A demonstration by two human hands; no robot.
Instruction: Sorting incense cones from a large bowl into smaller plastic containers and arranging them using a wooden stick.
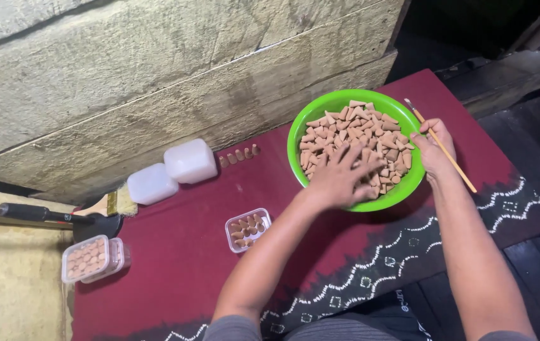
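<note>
The left hand [339, 177] is spread open, palm down, on the brown incense cones [358, 139] heaped in the green bowl [311, 123]; the heap runs from its fingertips toward 1 o'clock. The right hand [433, 148], at the bowl's 3 o'clock rim, is closed on a thin brush [444, 148], its long axis running from 11 to 5 o'clock. At 8 o'clock of the bowl an open clear box [247, 229] part-filled with cones is seen on the maroon cloth [181, 252]; nothing stands between. At 9 o'clock four cones [240, 155] are lined up beside two white lidded tubs [170, 172].
</note>
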